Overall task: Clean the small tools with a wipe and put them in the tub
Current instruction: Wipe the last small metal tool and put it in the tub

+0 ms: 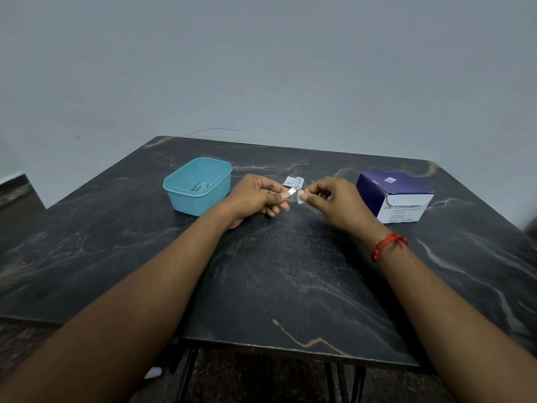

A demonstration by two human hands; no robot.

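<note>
Head view: small tool [294, 188] pinched in left hand [255, 196], wipe [301, 197] pinched in right hand [334, 203]; tool could be dropped if grip slackened.

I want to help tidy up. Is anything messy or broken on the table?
Only a torn-open wipe wrapper lying loose on the table beyond the hands. Nothing looks spilled or broken.

Above the middle of the dark marbled surface [290, 271], the left hand [255, 196] pinches a small metal tool [293, 189] while the right hand [334, 200] presses a wipe [301, 197] to its tip. A blue tub [197, 186] stands near the far-left edge, a purple box [395, 196] near the far-right edge.
</note>
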